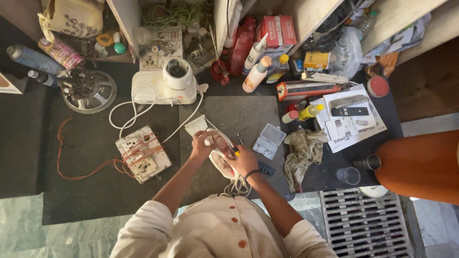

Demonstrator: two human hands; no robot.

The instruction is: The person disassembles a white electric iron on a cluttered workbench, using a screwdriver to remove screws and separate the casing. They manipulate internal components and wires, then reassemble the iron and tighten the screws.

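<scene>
A white clothes iron (pixel 221 152) lies opened up on the dark mat (pixel 86 191) in front of me, its inner parts showing. My left hand (pixel 201 145) grips its left edge. My right hand (pixel 243 160), with a dark band on the wrist, holds a yellow-handled screwdriver (pixel 235 152) against the iron. The iron's white cord (pixel 236 187) coils just below my right hand. A flat white cover piece (pixel 196 125) lies just above the iron.
A white mixer base (pixel 165 86) and a switchboard wrapped in orange wire (pixel 142 154) sit to the left. A small clear parts box (pixel 268 140), a rag (pixel 301 152), bottles, a remote (pixel 350 111) and papers lie right. A metal floor grate (pixel 366 223) is lower right.
</scene>
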